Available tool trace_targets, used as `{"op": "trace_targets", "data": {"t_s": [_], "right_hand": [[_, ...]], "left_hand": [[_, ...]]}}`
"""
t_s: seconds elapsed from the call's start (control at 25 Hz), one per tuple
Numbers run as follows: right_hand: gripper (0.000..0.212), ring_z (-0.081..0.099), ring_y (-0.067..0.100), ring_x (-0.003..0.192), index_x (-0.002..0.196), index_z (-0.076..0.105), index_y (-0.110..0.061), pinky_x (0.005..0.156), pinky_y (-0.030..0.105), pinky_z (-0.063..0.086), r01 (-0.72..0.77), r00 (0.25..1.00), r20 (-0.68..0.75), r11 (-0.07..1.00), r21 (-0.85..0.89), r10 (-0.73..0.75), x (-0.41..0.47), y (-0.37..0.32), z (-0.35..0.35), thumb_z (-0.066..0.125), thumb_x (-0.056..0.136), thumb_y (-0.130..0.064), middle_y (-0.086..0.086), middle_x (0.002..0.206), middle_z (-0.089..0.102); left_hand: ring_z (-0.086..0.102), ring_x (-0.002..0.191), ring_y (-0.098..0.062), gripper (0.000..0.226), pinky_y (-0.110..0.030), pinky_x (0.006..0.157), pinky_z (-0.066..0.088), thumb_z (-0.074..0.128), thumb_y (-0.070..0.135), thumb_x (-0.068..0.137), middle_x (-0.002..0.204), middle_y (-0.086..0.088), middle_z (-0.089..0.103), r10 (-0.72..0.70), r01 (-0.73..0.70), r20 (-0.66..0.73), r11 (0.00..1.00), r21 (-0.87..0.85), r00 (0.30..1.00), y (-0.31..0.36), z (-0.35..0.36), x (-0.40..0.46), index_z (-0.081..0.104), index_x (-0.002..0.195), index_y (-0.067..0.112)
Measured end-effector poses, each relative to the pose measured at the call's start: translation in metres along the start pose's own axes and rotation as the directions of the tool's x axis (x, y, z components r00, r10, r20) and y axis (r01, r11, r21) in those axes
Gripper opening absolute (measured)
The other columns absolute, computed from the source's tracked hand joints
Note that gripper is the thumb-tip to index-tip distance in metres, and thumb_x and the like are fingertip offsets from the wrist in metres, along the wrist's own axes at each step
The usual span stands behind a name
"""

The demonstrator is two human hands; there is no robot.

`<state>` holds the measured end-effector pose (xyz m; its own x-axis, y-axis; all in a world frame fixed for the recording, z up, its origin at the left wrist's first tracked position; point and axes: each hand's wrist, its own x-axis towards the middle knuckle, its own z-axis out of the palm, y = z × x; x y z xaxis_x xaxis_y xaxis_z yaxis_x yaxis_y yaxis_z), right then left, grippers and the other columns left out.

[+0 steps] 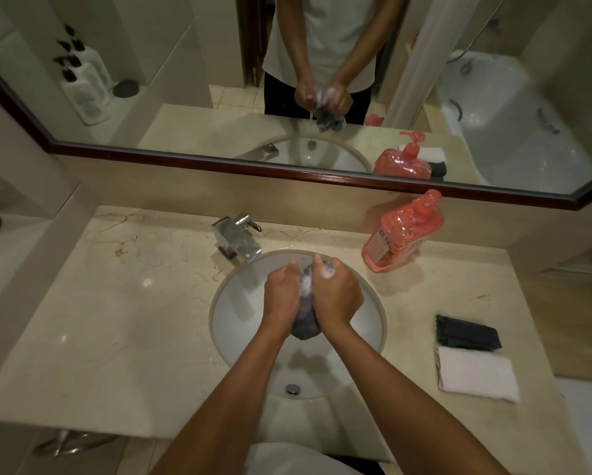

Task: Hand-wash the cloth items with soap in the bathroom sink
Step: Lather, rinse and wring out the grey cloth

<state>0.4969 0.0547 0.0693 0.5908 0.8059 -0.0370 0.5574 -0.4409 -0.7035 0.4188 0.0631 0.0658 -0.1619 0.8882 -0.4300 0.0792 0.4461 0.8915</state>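
Right now we have the grey cloth (306, 325) bunched between both hands over the sink (226, 323), so that suds and drips fall into the bowl rather than onto the counter. Our left hand (282, 293) curls its fingers round one side of the wad and our right hand (337, 296) curls round the other, knuckles close together; white lather (306, 286) shows in the gap between them. We judge this to be the scrubbing step, the cloth rubbed against itself. Its lower end hangs free below our wrists, above the drain (292, 389).

No water runs from the tap (236, 238), which stands at the far rim of the bowl. Within the right arm's reach the red soap bottle (402, 231) stands at the back of the counter. Nearer us on that side lie a folded dark cloth (467, 332) and a folded white cloth (476, 373), touching, well apart from the bowl and seemingly dry, so probably waiting their turn.

Underneath is a pale marble countertop (116, 303), glossy under the light. A dark-framed mirror (185, 97) spans the wall behind, reflecting a bathtub (513, 138) and pump bottles (82, 80).
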Motion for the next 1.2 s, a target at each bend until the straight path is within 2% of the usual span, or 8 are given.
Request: {"op": "trace_targets", "data": {"t_s": [0.24, 0.4, 0.52, 0.68, 0.8, 0.88, 1.08, 1.2], "right_hand": [[0.043, 0.067, 0.025, 0.099, 0.112, 0.07, -0.014, 0.085, 0.038, 0.053, -0.234, 0.972, 0.084, 0.941, 0.242, 0.22, 0.006, 0.007, 0.01, 0.046, 0.102, -0.049, 0.005, 0.106, 0.073], [0.018, 0.064, 0.023, 0.098, 0.103, 0.064, -0.018, 0.089, 0.041, 0.053, -0.348, 0.937, 0.249, 0.693, 0.632, 0.244, 0.014, 0.006, -0.003, 0.05, 0.104, -0.03, 0.006, 0.104, 0.068], [0.01, 0.064, 0.024, 0.101, 0.104, 0.061, -0.019, 0.086, 0.044, 0.055, -0.404, 0.906, 0.394, 0.585, 0.704, 0.153, 0.011, 0.005, -0.009, 0.052, 0.104, -0.02, 0.014, 0.114, 0.066], [0.027, 0.065, 0.029, 0.109, 0.131, 0.048, -0.024, 0.083, 0.05, 0.055, -0.58, 0.795, 0.604, 0.369, 0.727, 0.06, 0.018, 0.009, -0.026, 0.046, 0.105, -0.017, 0.013, 0.125, 0.061], [0.023, 0.066, 0.026, 0.1, 0.114, 0.063, -0.015, 0.085, 0.052, 0.054, -0.636, 0.688, 0.724, 0.52, 0.569, 0.05, 0.023, 0.013, -0.039, 0.045, 0.101, -0.021, 0.013, 0.115, 0.067], [0.025, 0.068, 0.027, 0.098, 0.103, 0.069, -0.016, 0.085, 0.048, 0.055, -0.599, 0.67, 0.741, 0.622, 0.504, 0.045, 0.018, 0.014, -0.037, 0.047, 0.101, -0.028, 0.01, 0.109, 0.072], [0.022, 0.066, 0.024, 0.09, 0.103, 0.067, -0.008, 0.089, 0.051, 0.056, -0.392, 0.822, 0.569, 0.698, 0.599, -0.027, 0.009, 0.013, -0.025, 0.055, 0.102, -0.027, 0.012, 0.093, 0.068], [0.017, 0.065, 0.013, 0.075, 0.099, 0.067, -0.016, 0.073, 0.033, 0.054, -0.282, 0.867, 0.492, 0.734, 0.617, -0.08, -0.001, 0.005, -0.02, 0.052, 0.103, -0.024, 0.002, 0.08, 0.068]], "left_hand": [[0.057, 0.07, -0.015, 0.035, -0.026, 0.065, 0.046, 0.048, 0.039, 0.104, 0.076, -0.005, 0.059, 0.049, -0.047, 0.02, 0.997, -0.059, 0.999, -0.004, -0.005, 0.0, 0.056, 0.079, 0.016], [0.069, 0.098, -0.018, 0.035, -0.035, 0.077, 0.054, 0.058, 0.06, 0.091, 0.103, -0.001, 0.072, -0.052, 0.071, 0.205, 0.994, -0.086, 0.977, -0.016, -0.016, 0.005, 0.068, 0.1, 0.028], [0.069, 0.107, -0.016, 0.034, -0.036, 0.084, 0.058, 0.072, 0.045, 0.09, 0.115, 0.001, 0.071, -0.031, 0.056, 0.212, 0.992, -0.11, 0.977, -0.025, -0.017, 0.006, 0.067, 0.119, 0.028], [0.073, 0.099, -0.027, 0.015, -0.041, 0.085, 0.061, 0.078, 0.021, 0.088, 0.107, -0.013, 0.074, -0.037, 0.048, 0.048, 0.962, -0.269, 0.998, -0.021, -0.027, 0.013, 0.072, 0.102, 0.019], [0.073, 0.094, -0.027, 0.005, -0.041, 0.082, 0.061, 0.072, 0.015, 0.093, 0.101, -0.012, 0.074, -0.041, 0.048, 0.027, 0.914, -0.404, 0.999, -0.009, -0.034, 0.016, 0.071, 0.097, 0.017], [0.073, 0.099, -0.03, 0.004, -0.043, 0.084, 0.061, 0.072, 0.016, 0.093, 0.103, -0.013, 0.074, -0.001, -0.002, -0.007, 0.91, -0.414, 1.0, -0.005, -0.033, 0.018, 0.072, 0.097, 0.017], [0.07, 0.102, -0.027, 0.011, -0.038, 0.082, 0.059, 0.067, 0.023, 0.097, 0.112, -0.012, 0.072, -0.053, 0.017, -0.056, 0.862, -0.507, 0.997, -0.006, -0.032, 0.021, 0.069, 0.106, 0.018], [0.069, 0.101, -0.028, 0.011, -0.037, 0.085, 0.057, 0.062, 0.024, 0.1, 0.107, -0.012, 0.073, -0.027, 0.012, -0.028, 0.901, -0.433, 0.999, -0.006, -0.027, 0.019, 0.07, 0.104, 0.016]]}}
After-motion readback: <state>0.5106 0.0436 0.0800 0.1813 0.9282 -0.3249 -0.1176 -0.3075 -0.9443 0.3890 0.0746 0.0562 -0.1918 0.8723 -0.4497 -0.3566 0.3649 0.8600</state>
